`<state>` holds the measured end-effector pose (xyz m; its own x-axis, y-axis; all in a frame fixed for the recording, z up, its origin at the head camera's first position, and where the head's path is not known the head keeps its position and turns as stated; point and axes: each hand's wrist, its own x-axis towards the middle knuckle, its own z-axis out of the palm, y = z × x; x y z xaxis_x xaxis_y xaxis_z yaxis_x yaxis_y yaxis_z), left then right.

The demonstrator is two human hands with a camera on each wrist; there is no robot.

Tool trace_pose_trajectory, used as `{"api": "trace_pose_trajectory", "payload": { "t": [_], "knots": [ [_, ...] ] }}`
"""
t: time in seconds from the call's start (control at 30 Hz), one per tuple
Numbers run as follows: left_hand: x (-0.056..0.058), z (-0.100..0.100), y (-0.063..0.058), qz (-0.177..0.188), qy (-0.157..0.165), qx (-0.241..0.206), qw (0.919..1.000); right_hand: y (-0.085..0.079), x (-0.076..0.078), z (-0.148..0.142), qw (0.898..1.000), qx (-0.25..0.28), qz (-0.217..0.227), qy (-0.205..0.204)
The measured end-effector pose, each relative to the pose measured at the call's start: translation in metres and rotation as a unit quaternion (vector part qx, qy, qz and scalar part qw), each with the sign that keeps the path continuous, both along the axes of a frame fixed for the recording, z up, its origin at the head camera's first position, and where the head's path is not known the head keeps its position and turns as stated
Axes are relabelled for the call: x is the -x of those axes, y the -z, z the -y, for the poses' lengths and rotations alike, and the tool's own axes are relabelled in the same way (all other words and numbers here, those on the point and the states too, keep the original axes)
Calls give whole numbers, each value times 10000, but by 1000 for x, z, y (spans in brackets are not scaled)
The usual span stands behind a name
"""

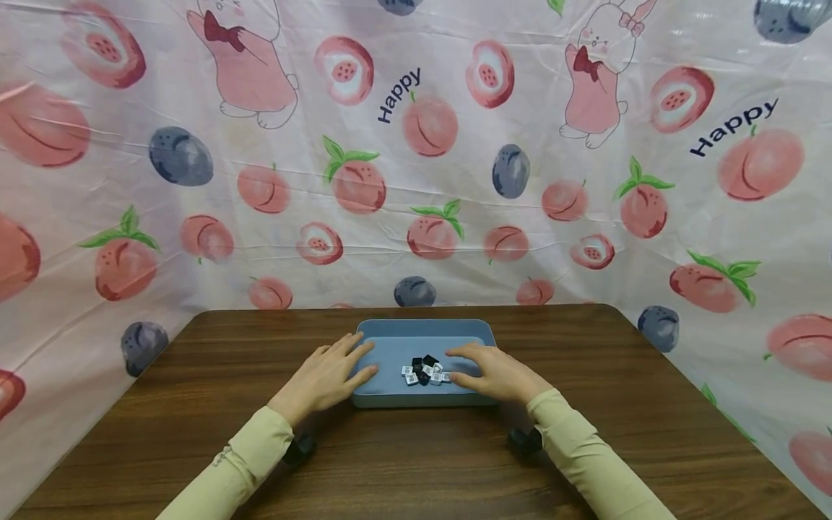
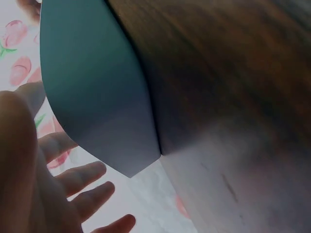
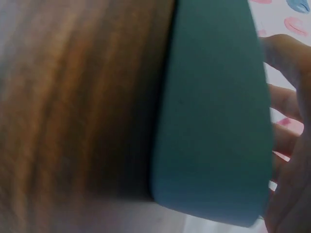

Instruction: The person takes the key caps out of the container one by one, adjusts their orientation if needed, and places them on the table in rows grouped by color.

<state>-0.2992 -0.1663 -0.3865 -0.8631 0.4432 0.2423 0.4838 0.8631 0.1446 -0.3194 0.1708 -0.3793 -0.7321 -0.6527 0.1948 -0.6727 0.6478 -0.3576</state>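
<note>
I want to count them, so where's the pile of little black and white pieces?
In the head view, the pile lies in the blue tray, between the left hand and the right hand, nearer the right one.

The tray (image 1: 425,401) looks like smooth plastic with an even, matt finish. The little blocks (image 1: 427,370) seem to be hard plastic. Dark wood grain runs across the smooth table (image 1: 416,462), which has a faint sheen. The sheet (image 1: 416,188) behind looks thin, creased and slightly glossy; the sleeves (image 1: 247,455) are soft, matt, wrinkled cloth.
</note>
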Motion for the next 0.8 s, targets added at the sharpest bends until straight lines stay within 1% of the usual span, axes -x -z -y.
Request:
{"api": "trace_pose_trajectory", "payload": {
  "t": [0.2,0.33,0.47,0.57,0.63,0.73,0.8],
  "knots": [
    [-10,9,4,585,-184,125,9980,14,3,18,9990,243,145,-335],
    [-14,12,8,815,-287,93,9962,24,5,21,9970,531,303,-476],
    [-15,12,9,895,-388,35,9952,28,8,21,9948,778,443,-493],
    [-14,8,7,891,-443,92,9950,26,10,18,9939,881,397,-527],
    [-13,5,5,884,-426,146,9951,25,11,15,9938,920,413,-471],
    [-10,0,5,808,-309,170,9961,23,11,13,9936,964,481,-340],
    [-11,0,6,804,-293,198,9961,23,10,14,9935,932,596,-282]
  ]
}}
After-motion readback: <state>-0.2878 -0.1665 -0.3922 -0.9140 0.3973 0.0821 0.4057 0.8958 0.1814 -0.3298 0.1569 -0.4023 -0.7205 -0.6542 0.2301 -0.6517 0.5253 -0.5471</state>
